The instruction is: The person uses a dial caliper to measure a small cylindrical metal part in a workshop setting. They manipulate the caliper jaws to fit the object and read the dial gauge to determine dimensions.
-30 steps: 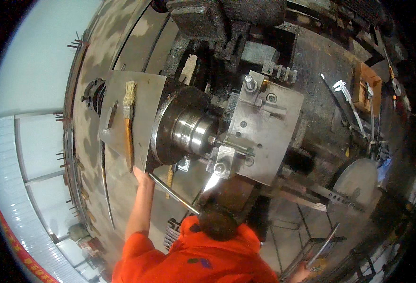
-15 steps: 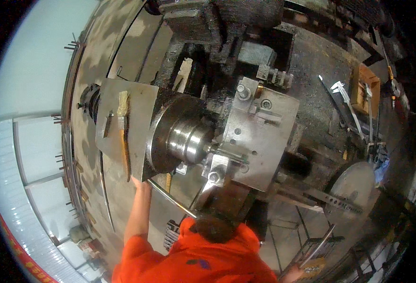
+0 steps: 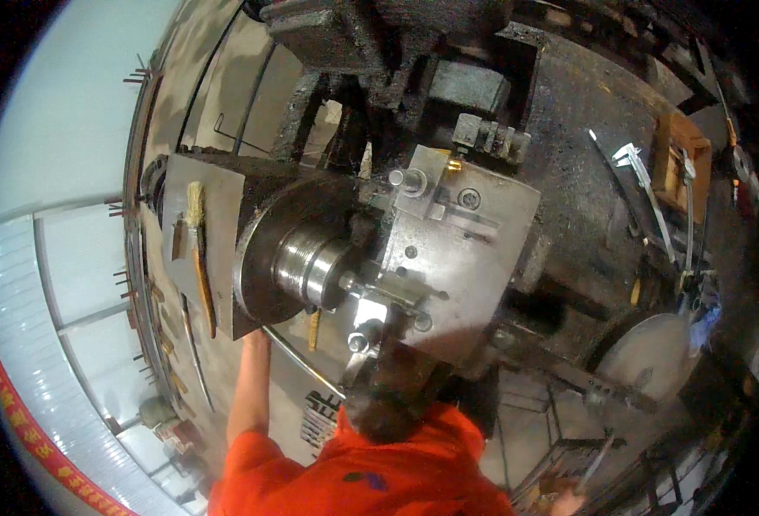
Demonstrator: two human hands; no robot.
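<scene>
Lathe chuck [image 3: 306, 267] sits beside left hand [image 3: 257, 337], fingers hidden, grip unclear; right hand [image 3: 569, 503] at frame edge, can't tell.

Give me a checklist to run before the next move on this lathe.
1. Left hand clear of the chuck: not ok; it reaches up to the lower edge right beside it.
2. Chuck at rest: cannot tell.
3. Loose things away from the chuck: not ok; a brush lies on the plate next to it.
4. Tool post clamped: cannot tell.
5. Right hand free: cannot tell; it barely shows at the lower edge.
</scene>
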